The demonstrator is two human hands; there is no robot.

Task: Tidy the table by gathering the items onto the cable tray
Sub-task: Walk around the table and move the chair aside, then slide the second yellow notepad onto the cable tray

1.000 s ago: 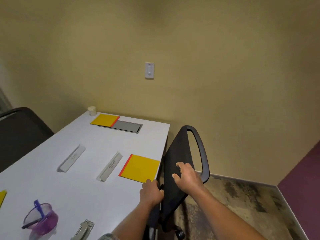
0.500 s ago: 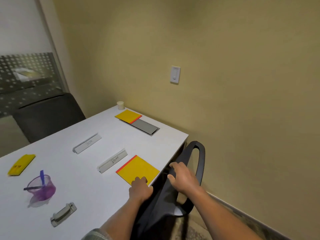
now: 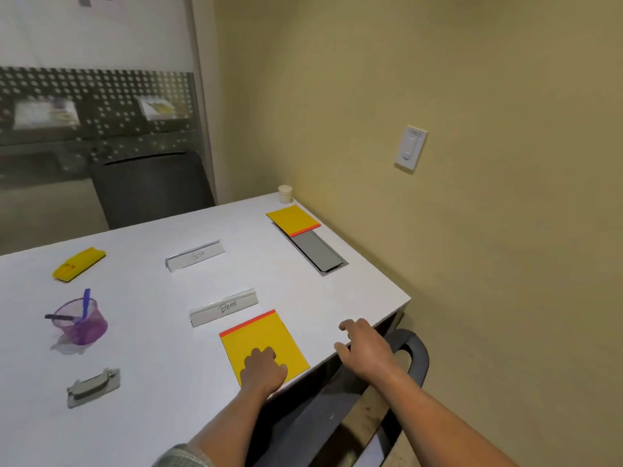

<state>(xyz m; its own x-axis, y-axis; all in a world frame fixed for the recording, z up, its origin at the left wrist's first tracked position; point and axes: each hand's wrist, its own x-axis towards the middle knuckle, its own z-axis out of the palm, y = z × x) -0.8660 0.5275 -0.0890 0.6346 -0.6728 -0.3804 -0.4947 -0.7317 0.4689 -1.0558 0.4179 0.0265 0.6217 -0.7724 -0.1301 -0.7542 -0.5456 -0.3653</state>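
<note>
The grey tray (image 3: 317, 252) sits flush in the desk (image 3: 151, 358) near its far right edge, running along that edge. A yellow pad (image 3: 292, 220) with a red strip covers the tray's far end; the rest of the lid is bare. A paper cup (image 3: 285, 193) stands just beyond it in the corner.

Well apart from the tray, at the near edge, lies a second pad (image 3: 259, 335), red strip turned away from the person. The left hand (image 3: 264, 369) rests on its near part with the fingers curled under; I cannot tell whether it pinches the pad or only presses it. The right hand (image 3: 365, 345) is over the desk's near right edge, fingers loosely spread and holding nothing, with a black chair (image 3: 418, 358) just below it.

Just beyond the near pad stands a name plate marked BEAR (image 3: 224, 308), and farther in another marked BETA (image 3: 195, 256). To the left are a purple cup (image 3: 82, 325) with pens in it, a grey stapler (image 3: 92, 387) nearer the person, and a yellow case (image 3: 79, 264) farther off. A dark chair (image 3: 151, 187) stands at the desk's far side, and a switch (image 3: 410, 148) is on the wall.
</note>
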